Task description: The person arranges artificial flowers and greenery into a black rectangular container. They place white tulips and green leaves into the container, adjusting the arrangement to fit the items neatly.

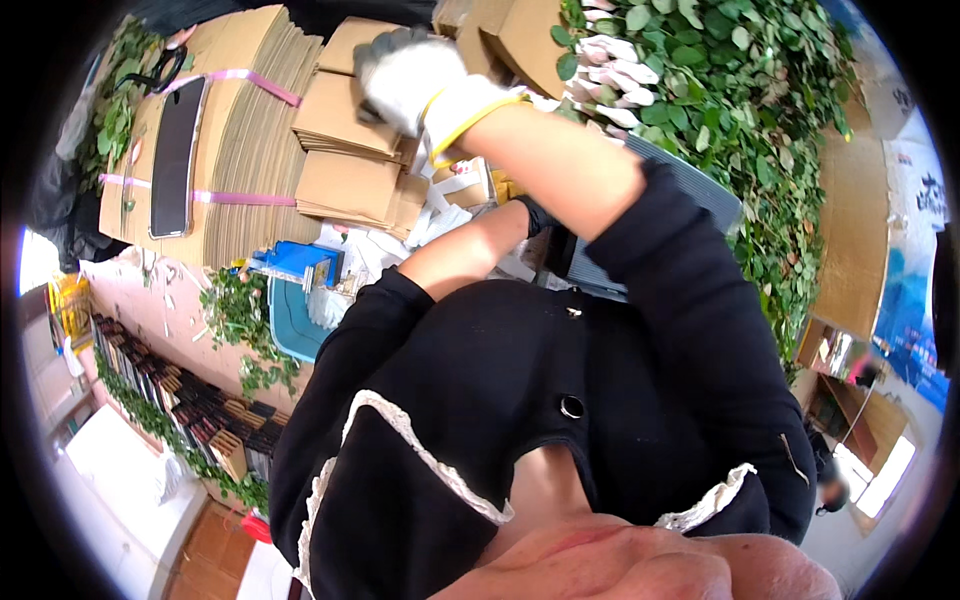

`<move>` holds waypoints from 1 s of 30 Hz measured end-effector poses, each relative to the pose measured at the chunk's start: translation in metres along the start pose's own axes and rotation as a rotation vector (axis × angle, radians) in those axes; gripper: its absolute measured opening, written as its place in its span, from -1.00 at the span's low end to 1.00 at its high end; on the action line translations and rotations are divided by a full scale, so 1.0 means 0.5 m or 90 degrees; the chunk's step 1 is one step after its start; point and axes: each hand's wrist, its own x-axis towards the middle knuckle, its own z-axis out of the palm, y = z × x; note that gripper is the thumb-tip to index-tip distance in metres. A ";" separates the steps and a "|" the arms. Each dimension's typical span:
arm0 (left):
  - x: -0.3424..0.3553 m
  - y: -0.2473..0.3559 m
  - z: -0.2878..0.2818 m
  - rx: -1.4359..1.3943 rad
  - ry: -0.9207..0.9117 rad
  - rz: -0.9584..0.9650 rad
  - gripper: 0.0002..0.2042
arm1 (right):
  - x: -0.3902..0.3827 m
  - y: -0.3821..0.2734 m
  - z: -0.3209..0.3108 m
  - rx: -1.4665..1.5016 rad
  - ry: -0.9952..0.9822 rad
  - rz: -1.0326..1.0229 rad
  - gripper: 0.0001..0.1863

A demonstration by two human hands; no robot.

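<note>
My right hand [408, 82] wears a white glove with grey fingertips and a yellow cuff. It reaches over the stacks of folded brown cardboard [345, 113], fingers apart and touching or just above the upper sheets. Nothing shows between those fingers, though they are slightly blurred. My left forearm [465, 250] passes under the right arm, ending in a black cuff or glove edge [538, 214]. The left hand's fingers are hidden behind my right arm. Close to it are a dark grey ribbed surface [690, 180] and white paper scraps [440, 220].
Left of the stacks, a large cardboard bundle [235, 140] with pink straps carries a phone [176, 160]. Cut leafy stems [740, 110] with pale wrapped flower heads [612, 72] fill the right. A blue bin [285, 330] and blue box [295, 262] stand at lower left.
</note>
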 end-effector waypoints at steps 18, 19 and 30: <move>0.030 -0.032 -0.028 0.244 0.030 0.096 -0.74 | -0.710 0.208 -0.397 0.674 -0.336 0.724 -0.70; 0.029 -0.022 -0.023 0.185 0.029 0.090 -0.74 | -0.704 0.206 -0.349 0.697 -0.296 0.760 -0.73; -0.026 0.068 -0.075 0.447 -0.129 -0.053 -0.75 | -0.707 0.263 -0.210 0.541 -0.379 0.563 -0.71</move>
